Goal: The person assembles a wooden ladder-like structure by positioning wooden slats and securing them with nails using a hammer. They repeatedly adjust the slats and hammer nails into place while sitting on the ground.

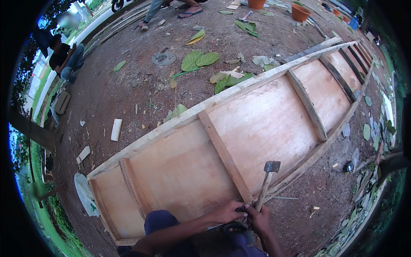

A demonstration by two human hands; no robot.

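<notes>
My right hand (260,219) is wrapped round the wooden handle of a hammer (265,184), its dark metal head pointing up and away from me. Close beside it, my left hand (230,213) is closed, with a small dark thing I cannot make out at its fingertips. Both hands are over the near edge of a long wooden frame (222,155) backed with a smooth plywood sheet (261,115). A crosspiece (225,156) of the frame ends just beyond my hands. My knee (160,220) covers part of the near edge.
Leaves (199,61) and wood offcuts (116,129) litter the dirt ground. A person (66,58) crouches at the far left; another person's sandalled foot (190,13) shows at the top. Terracotta pots (301,13) and a second hammer (246,16) lie beyond the frame.
</notes>
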